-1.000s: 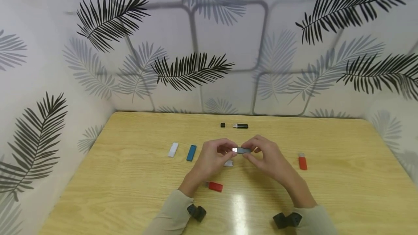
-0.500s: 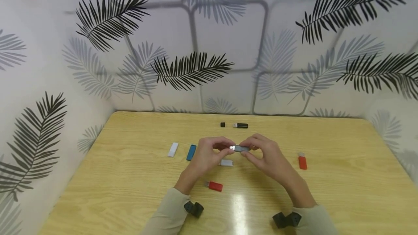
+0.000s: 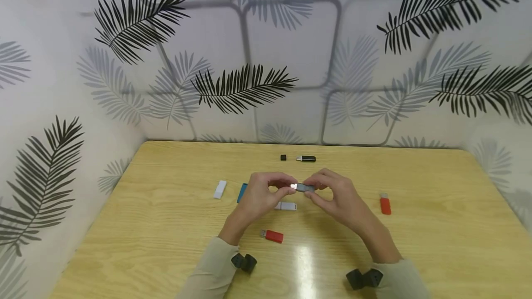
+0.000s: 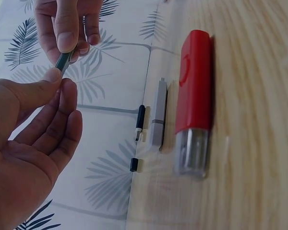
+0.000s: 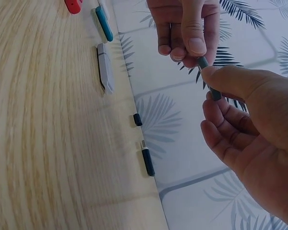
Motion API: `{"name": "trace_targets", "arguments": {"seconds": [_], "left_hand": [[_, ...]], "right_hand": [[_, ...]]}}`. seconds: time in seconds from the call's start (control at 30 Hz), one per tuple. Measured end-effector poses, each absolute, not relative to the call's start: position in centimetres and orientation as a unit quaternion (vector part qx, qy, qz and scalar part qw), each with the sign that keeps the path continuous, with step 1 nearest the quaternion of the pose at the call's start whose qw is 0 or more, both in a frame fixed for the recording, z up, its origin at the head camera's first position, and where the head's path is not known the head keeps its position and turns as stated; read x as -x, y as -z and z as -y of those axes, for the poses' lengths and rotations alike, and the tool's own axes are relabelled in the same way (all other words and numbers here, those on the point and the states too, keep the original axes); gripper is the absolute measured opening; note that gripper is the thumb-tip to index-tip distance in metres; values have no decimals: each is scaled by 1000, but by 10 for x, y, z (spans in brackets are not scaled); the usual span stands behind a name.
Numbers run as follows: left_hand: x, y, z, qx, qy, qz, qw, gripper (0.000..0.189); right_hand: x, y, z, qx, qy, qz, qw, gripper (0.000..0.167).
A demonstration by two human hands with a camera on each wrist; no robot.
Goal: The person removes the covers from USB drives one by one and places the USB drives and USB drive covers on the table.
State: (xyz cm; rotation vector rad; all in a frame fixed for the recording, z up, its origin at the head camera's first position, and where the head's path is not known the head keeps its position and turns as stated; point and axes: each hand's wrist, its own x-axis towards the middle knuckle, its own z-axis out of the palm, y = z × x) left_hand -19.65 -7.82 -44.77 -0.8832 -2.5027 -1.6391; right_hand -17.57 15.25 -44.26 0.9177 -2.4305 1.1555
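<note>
Above the middle of the table, both hands hold one small grey USB stick [image 3: 305, 188]. My right hand [image 3: 335, 196] pinches its grey body between thumb and fingers. At the shiny plug end, the thumb and forefinger of my left hand [image 3: 258, 196] pinch the stick. In the left wrist view only a dark sliver of the USB stick [image 4: 63, 61] shows between the fingertips. Below the hands lies a white USB stick [image 3: 287, 206], its left end hidden by the left hand. Nearer the body is a red USB stick [image 3: 273, 236] with a clear cap over its plug.
A black USB stick [image 3: 306, 158] lies at the back of the wooden table [image 3: 166, 243], with its small black cap [image 3: 283, 157] beside it. Left are a white stick [image 3: 220, 189] and a partly hidden blue one [image 3: 242, 193]. Another red stick [image 3: 385, 204] lies right.
Both hands have shifted slightly left and away from the body with the grey USB stick. The left hand now uncovers more of the white stick and covers part of the blue one.
</note>
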Motion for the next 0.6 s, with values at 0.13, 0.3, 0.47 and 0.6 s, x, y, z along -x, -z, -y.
{"name": "trace_targets", "arguments": {"seconds": [0.13,0.3,0.47,0.6], "left_hand": [[200,444,88,283,517,807,25,15],[206,437,113,235,568,785,73,15],[212,438,119,239,592,768,58,18],[212,443,113,232,576,782,46,18]], "right_hand": [[177,440,-158,-320,-392,849,154,19],[176,436,-180,-288,-377,857,203,25],[180,434,-188,-285,-379,856,204,23],[182,438,-185,-277,-381,862,190,21]]}}
